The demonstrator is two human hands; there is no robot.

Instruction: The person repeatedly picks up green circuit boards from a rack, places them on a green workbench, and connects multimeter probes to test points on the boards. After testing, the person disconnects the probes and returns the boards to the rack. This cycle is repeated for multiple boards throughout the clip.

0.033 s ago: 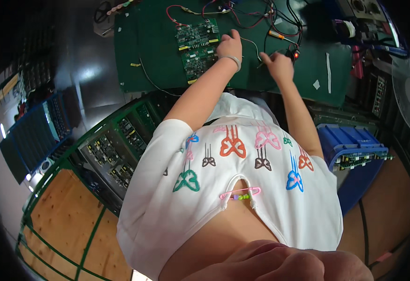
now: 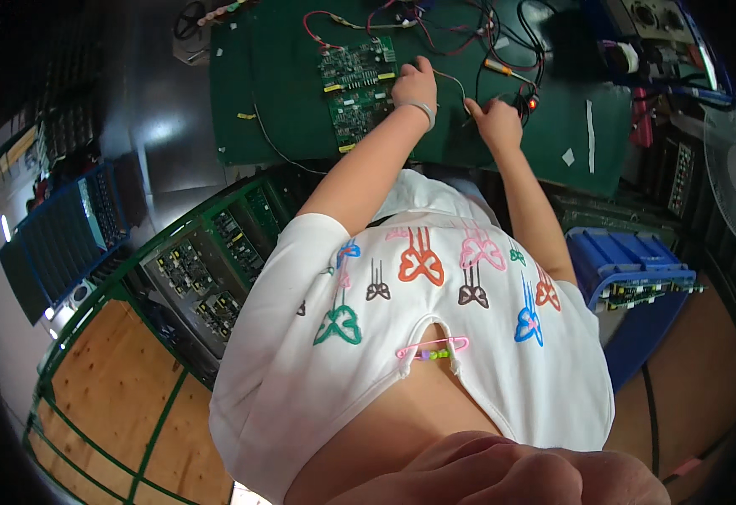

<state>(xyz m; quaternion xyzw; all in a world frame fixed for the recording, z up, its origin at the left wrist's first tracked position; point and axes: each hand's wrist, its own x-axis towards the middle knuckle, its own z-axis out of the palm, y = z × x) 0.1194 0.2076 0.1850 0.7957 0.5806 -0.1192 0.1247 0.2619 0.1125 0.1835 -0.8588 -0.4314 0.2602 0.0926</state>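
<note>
Left hand (image 2: 416, 86) at the frame's upper centre, fingers curled by the stacked green circuit boards (image 2: 357, 67), hold impossible to tell, right hand (image 2: 499, 124) further right, fingers bent near a thin pale wire (image 2: 458, 82), grasp unclear, green tabletop (image 2: 288, 55) beneath

Electronics workshop, green workbench (image 2: 288, 80), circuit boards (image 2: 358, 61), screwdriver (image 2: 497, 66)

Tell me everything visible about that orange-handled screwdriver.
The orange-handled screwdriver lies on the green tabletop beyond the person's right hand, untouched by it. Its plastic-looking handle points upper left; the slim metallic-looking shaft slants lower right toward thin black cables. Whether the tip touches them is unclear.
</note>
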